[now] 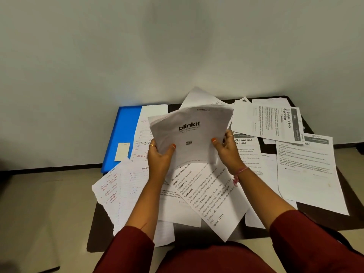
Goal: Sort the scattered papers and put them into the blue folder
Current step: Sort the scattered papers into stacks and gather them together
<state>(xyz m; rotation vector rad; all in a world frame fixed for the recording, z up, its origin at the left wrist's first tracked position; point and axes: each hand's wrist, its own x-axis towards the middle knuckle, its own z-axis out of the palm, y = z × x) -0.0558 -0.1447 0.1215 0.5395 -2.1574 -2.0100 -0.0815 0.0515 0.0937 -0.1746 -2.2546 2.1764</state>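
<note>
Above the dark table [325, 217], my left hand [159, 156] and right hand [226, 148] pinch opposite edges of the blinkit-topped stack [189, 133], lifted to square it, loose papers [206, 196] underneath, blue folder [123, 133] far-left, probably receiving it later.

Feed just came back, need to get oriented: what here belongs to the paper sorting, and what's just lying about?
Part of the job:
- blinkit sheets, held up by left hand and right hand
- blue folder, far left of the table
- scattered papers over the table
- handwritten sheets beside the folder

Just there:
- dark table
- wall
- floor
</note>
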